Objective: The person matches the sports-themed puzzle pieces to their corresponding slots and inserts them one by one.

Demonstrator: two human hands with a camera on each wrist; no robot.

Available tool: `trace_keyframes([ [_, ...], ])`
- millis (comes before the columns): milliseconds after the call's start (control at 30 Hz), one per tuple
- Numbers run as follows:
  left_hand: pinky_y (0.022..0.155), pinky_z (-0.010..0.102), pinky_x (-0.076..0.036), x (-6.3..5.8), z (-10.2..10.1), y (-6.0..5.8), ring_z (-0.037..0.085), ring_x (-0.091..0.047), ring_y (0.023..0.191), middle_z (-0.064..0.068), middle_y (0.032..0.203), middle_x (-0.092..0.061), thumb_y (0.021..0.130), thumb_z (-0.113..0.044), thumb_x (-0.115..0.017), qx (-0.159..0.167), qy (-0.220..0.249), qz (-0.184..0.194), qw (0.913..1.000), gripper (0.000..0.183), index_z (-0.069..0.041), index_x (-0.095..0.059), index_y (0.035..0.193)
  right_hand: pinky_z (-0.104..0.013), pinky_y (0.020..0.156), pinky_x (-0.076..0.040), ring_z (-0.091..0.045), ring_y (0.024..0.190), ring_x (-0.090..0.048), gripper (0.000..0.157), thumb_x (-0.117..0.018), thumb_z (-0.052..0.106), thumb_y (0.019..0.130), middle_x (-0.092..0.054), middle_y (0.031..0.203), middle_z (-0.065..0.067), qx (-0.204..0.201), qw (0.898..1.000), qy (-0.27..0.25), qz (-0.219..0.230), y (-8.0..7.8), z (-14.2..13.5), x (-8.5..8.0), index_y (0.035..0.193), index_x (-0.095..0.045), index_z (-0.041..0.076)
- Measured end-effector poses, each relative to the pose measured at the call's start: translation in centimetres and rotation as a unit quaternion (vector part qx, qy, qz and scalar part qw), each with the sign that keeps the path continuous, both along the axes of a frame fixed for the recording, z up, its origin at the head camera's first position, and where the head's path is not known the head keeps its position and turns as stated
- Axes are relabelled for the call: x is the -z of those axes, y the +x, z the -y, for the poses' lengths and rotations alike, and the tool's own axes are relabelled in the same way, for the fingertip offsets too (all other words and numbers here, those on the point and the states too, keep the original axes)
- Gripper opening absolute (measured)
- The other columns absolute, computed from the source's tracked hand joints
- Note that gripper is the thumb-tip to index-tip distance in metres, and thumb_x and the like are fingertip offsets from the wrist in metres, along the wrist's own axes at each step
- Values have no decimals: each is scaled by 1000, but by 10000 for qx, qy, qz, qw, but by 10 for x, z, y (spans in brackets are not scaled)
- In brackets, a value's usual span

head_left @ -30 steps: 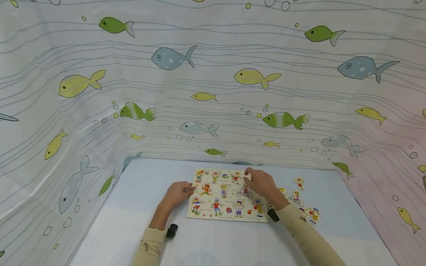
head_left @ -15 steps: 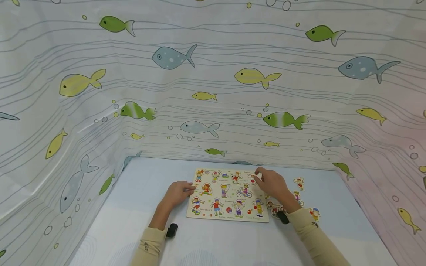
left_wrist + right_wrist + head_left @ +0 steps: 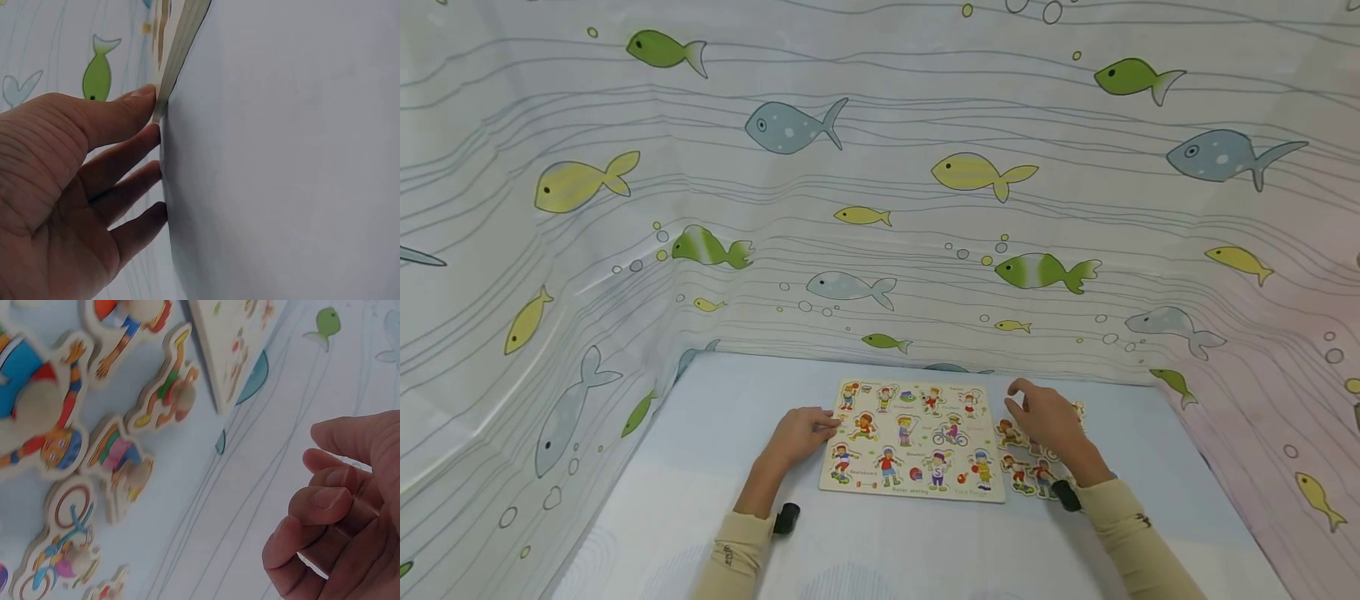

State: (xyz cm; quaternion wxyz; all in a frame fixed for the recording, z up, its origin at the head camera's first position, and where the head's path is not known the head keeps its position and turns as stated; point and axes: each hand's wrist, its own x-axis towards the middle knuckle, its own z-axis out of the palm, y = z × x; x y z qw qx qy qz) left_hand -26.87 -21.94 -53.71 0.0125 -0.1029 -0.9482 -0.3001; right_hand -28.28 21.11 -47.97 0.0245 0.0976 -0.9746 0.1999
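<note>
A wooden puzzle board [image 3: 961, 457] with pictures of children at sports lies flat on the table. My left hand [image 3: 805, 435] is at its left edge. In the left wrist view the thumb rests against the board's edge, while the other fingers extend loosely along the tabletop. My right hand [image 3: 1051, 418] hovers to the right of the board, fingers loosely curled and holding nothing. Beneath and around it lie loose knobbed puzzle pieces [image 3: 1018, 473]. The right wrist view shows a cyclist piece [image 3: 74, 515], a blue-capped child piece [image 3: 65, 403] and a running figure piece [image 3: 167, 394].
White sheeting [image 3: 910, 246] printed with fish rises behind the table and on both sides. The pale blue table [image 3: 737, 383] stretches away around the board. A dark device [image 3: 786, 520] sits at the left wrist, another dark device [image 3: 1066, 495] at the right.
My right hand has moved right, off the board's upper right corner to above the loose pieces, uncovering the tennis figure there. My left hand has stayed at the board's left edge.
</note>
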Motion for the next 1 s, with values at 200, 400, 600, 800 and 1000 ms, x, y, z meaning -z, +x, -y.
trace_keyframes([
  [200,107,52,-40,2,1,-1,33,-57,123,7,122,-69,88,-15,-75,-3,0,8,10000,19,-12,-77,107,-30,42,-35,-16,49,-45,26,-60,26,98,-53,65,1,174,9998,122,-66,-2,-21,1,117,-61,8],
  [400,107,53,-40,0,0,1,33,-57,123,8,121,-69,88,-14,-75,-18,30,25,10000,19,-11,-77,106,-30,41,-36,-16,49,-46,27,-60,26,98,-55,67,0,304,9993,235,-44,-5,-40,3,117,-61,7],
  [600,107,53,-39,-2,-1,1,33,-56,124,8,123,-68,88,-14,-74,-16,16,91,10000,19,-12,-77,107,-30,39,-37,-15,47,-46,26,-60,25,97,-56,67,-1,401,9989,248,22,-11,-61,11,115,-60,6],
  [800,107,54,-39,-2,0,0,34,-56,123,8,123,-68,88,-13,-73,-23,-13,122,9999,20,-12,-77,108,-31,41,-38,-16,49,-48,25,-60,24,97,-60,70,-3,576,9979,286,94,-18,-79,21,113,-60,4],
  [1000,109,52,-38,0,0,-2,33,-55,125,5,123,-68,88,-16,-74,-95,57,184,9998,20,-13,-77,107,-32,45,-39,-17,55,-50,25,-59,22,96,-62,74,-5,663,9968,269,357,-24,-95,27,111,-59,2],
])
